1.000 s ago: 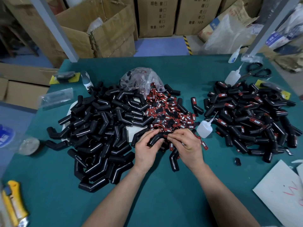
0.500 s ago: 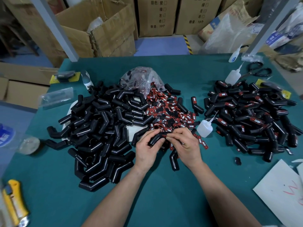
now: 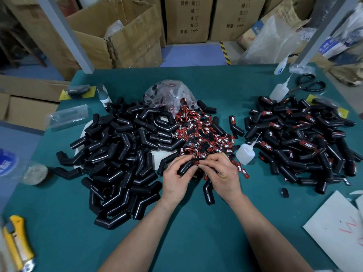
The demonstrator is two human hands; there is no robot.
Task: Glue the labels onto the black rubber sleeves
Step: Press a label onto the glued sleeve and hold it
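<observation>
Our left hand (image 3: pixel 175 179) grips a black sleeve (image 3: pixel 184 167); our right hand (image 3: pixel 224 173) pinches a red label (image 3: pixel 196 162) against it. The clear bag (image 3: pixel 167 93) spills labels (image 3: pixel 202 134) onto the table (image 3: pixel 196 232).

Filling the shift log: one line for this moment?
left hand grips sleeve | right hand pinches label onto it | glue bottle stands aside

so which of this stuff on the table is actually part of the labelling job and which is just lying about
Part of the job:
sleeve held in the left hand
label pinched by the right hand
unlabelled sleeve pile
loose label heap
glue bottle
labelled sleeve pile

Lying about:
scissors
yellow utility knife
white sheet
</observation>
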